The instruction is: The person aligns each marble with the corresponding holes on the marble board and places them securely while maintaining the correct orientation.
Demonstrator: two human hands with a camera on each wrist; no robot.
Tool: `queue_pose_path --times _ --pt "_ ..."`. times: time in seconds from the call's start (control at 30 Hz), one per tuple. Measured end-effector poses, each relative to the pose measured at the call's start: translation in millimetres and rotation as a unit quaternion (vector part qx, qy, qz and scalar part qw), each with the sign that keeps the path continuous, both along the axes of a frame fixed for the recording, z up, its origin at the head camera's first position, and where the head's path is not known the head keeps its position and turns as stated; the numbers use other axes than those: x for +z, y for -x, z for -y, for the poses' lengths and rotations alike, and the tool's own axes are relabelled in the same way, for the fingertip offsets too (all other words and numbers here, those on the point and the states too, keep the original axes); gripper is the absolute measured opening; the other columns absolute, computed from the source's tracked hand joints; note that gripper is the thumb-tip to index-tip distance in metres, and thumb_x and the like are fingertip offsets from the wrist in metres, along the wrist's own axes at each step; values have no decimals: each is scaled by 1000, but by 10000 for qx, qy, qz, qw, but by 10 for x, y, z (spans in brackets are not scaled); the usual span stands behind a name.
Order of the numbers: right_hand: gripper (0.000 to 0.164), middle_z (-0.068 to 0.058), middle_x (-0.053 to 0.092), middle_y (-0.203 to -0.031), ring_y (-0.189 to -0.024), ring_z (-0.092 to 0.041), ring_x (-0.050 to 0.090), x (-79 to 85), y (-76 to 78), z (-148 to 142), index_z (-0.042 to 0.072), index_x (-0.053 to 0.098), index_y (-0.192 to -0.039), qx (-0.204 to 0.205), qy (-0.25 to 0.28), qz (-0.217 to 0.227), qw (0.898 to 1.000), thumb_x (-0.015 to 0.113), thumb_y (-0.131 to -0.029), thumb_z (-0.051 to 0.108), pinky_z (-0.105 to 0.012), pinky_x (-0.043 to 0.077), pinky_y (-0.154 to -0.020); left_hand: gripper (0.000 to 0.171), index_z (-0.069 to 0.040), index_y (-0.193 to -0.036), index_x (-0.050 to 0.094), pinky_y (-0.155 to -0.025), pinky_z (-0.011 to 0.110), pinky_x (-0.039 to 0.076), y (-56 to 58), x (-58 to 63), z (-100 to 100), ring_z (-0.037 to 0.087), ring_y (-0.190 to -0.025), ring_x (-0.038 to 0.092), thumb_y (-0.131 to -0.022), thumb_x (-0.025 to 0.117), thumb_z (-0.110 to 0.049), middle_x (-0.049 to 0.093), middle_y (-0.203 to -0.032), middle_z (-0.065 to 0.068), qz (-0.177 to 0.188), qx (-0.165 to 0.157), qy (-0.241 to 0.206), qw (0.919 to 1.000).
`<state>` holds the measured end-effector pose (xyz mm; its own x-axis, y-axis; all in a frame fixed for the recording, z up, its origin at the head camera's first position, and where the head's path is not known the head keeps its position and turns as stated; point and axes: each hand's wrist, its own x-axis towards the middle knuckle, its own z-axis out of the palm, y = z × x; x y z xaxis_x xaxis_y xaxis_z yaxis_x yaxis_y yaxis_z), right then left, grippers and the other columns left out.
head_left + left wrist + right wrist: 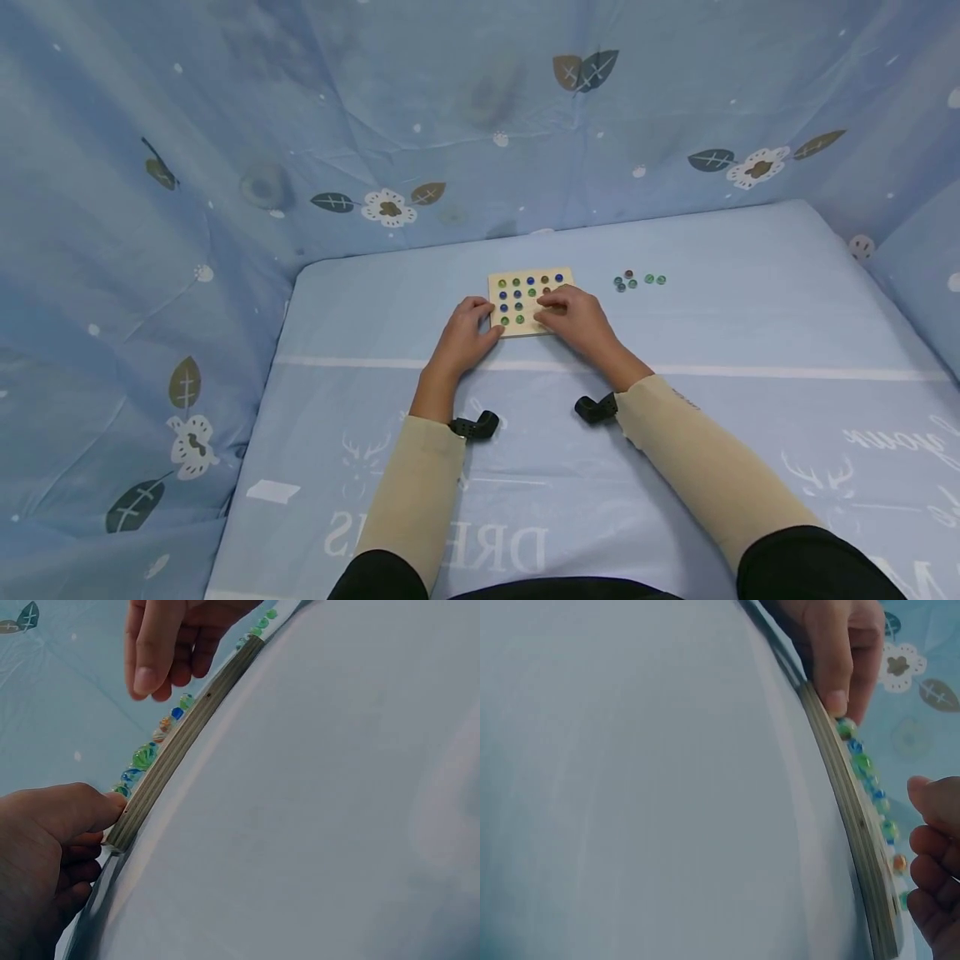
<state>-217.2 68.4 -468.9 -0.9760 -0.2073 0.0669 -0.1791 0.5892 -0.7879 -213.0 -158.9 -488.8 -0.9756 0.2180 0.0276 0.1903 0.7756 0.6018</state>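
A thin square wooden board (534, 327) lies on the bed-like blue surface, with rows of glass marbles (517, 294) in blue, green and brown on its top. My left hand (467, 335) grips the board's near left corner, thumb at the front edge and fingers along the left side. Over the board's right part hovers my right hand (581, 321), its thumb and fingertips pointing down at the marbles. In the right wrist view, a gap shows between thumb and loosely bent fingers (931, 841), and no marble is visible there.
Several loose marbles (632, 283), mostly green with one brown, lie on the blue sheet (735, 300) to the right of the board. Printed blue curtains (480, 125) rise behind and at both sides. A white strip (720, 370) crosses the sheet in front of the board.
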Motion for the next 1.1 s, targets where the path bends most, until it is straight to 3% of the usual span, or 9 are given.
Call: queue_pose_path --times 0.2,0.47,0.9,1.1 --pt "29 -8 67 -114 -105 -25 63 44 5 -261 8 73 -115 -331 -67 -48 9994 74 -89 23 -43 52 -91 51 -4 -136 58 -110 41 43 2 -1 -5 24 -130 48 -93 69 -30 52 -136 8 19 21 -33 10000" --pt "33 -15 66 -115 -104 -31 58 162 80 -687 4 70 -119 -1129 -196 -228 9932 71 -92 24 -46 50 -90 51 -6 -136 58 -112 41 41 1 3 -7 24 -133 47 -93 68 -31 52 -138 8 67 55 -92 9999" --pt "37 -19 62 -122 -111 -35 55 158 67 -1234 1 67 -124 -1626 -382 -281 9856 68 -94 24 -49 48 -93 58 -5 -143 52 -116 41 35 -8 11 -7 24 -142 40 -93 67 -33 47 -150 5 91 51 110 9999" --pt "40 -22 59 -129 -116 -37 52 163 74 -1410 1 65 -127 -1818 -532 -104 9818 66 -95 25 -53 46 -96 57 -4 -141 53 -116 41 36 -15 13 -2 24 -142 39 -94 67 -33 46 -149 5 52 16 104 9999"
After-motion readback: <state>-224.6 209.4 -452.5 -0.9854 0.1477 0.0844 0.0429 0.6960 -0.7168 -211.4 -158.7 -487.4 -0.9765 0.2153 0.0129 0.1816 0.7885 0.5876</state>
